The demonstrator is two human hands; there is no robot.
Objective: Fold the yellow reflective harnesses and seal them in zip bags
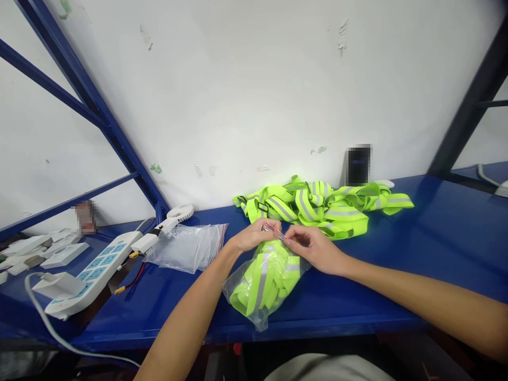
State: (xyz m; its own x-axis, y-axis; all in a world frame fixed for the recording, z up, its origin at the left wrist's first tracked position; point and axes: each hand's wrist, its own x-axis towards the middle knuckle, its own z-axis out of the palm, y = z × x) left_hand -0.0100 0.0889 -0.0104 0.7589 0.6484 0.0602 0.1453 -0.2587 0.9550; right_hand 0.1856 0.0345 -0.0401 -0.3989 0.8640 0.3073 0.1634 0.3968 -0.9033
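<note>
On the glossy blue tabletop (428, 233) — clear plastic bag (260, 320) of neon-yellow, grey-striped straps (264, 280) | near side of the fingers, long axis slanting left from its red-lined mouth (273, 229) | left hand (256, 234), right hand (315, 248): fingertips closed, pinching that mouth — equally near

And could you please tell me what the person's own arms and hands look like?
The left hand and right hand are both ungloved, with no watch or bracelet visible at either wrist. No sleeve shows on the left forearm or the right forearm. I can't make out any rings.
</note>
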